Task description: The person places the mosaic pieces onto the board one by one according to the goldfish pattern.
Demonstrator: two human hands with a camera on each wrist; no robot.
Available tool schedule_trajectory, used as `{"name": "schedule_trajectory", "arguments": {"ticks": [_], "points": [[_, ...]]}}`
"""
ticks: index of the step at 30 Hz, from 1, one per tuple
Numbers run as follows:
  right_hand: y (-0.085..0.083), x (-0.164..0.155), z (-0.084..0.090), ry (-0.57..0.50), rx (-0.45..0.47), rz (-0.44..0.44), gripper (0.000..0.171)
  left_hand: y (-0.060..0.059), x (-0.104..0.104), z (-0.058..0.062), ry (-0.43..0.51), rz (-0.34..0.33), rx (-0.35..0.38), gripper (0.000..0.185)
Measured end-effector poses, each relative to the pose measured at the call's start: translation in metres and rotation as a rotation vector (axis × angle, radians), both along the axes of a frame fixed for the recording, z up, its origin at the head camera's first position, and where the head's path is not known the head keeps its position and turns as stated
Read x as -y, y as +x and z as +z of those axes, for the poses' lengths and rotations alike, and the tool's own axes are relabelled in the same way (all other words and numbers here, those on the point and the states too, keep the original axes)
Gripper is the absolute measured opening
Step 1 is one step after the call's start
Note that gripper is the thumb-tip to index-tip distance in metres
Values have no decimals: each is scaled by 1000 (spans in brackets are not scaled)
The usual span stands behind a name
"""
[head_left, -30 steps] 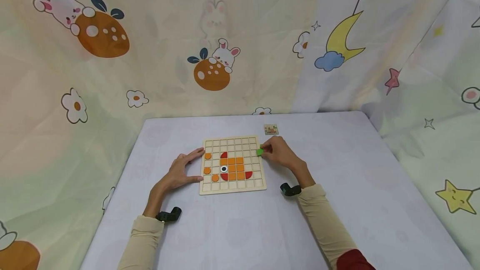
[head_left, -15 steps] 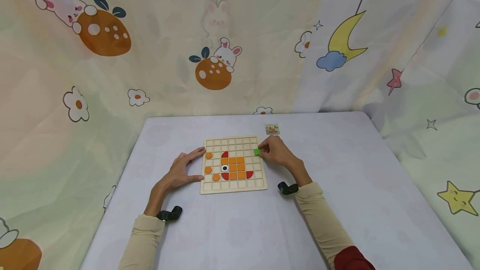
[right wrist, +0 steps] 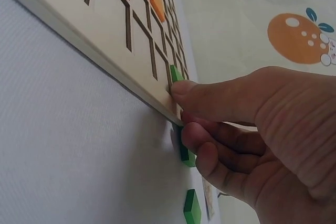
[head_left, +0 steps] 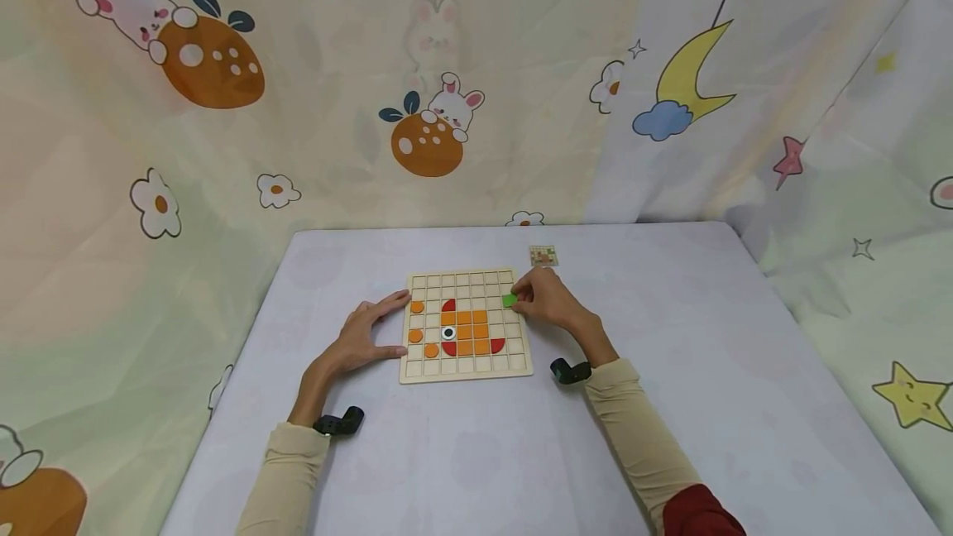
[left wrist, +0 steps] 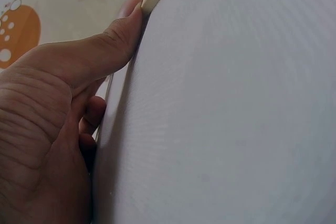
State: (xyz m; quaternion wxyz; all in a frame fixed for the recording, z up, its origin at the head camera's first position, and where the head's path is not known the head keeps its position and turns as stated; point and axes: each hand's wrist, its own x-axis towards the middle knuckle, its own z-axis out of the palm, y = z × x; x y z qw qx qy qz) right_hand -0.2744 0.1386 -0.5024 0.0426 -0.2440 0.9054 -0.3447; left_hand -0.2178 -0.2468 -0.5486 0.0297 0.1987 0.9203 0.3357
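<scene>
While the left hand (head_left: 365, 339) lies flat on the worktop (head_left: 476, 453) with fingers straight, its thumb and fingertips press against the left edge of the wooden grid board (head_left: 465, 367), steadying it and grasping nothing. On the board, moving rightward, sit three orange discs (head_left: 415, 336) in the left columns, then a black-and-white eye piece (head_left: 448, 332), a block of orange squares (head_left: 472, 332) and red curved pieces (head_left: 496, 344) around it. At the board's right edge, the right hand (head_left: 547, 301) pinches a green tile (head_left: 510, 300) between thumb and curled fingers, holding it over a cell in the rightmost columns, second row from the far side. The right wrist view shows the thumb tip on that tile at the board's rim, with further green tiles (right wrist: 192, 208) lying on the worktop beyond the hand. A small pattern card (head_left: 543, 256) lies just past the board's far right corner. The step in hand looks like seating the green tile; the next move would call for lining it up squarely with its cell and pressing it down flush.
</scene>
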Motion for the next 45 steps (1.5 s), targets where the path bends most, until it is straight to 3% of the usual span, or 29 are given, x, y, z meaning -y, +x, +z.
{"name": "schedule_trajectory", "arguments": {"ticks": [7,13,19,28,37,45], "points": [[-1,3,-1,8,23,-16,27,-1,-1,-1,-12,-3,-26,98],[0,-1,0,17,11,-39,33,-1,-2,-1,-1,-1,-1,98],[0,-16,0,2,-39,-80,36,0,-1,-2,-7,7,17,99],[0,-42,2,1,-25,-147,44,0,-1,1,0,17,27,98],[0,-57,0,-22,-6,-175,44,0,-1,4,2,12,21,97],[-1,-69,-4,3,7,-256,41,1,-2,4,-3,14,29,98]]}}
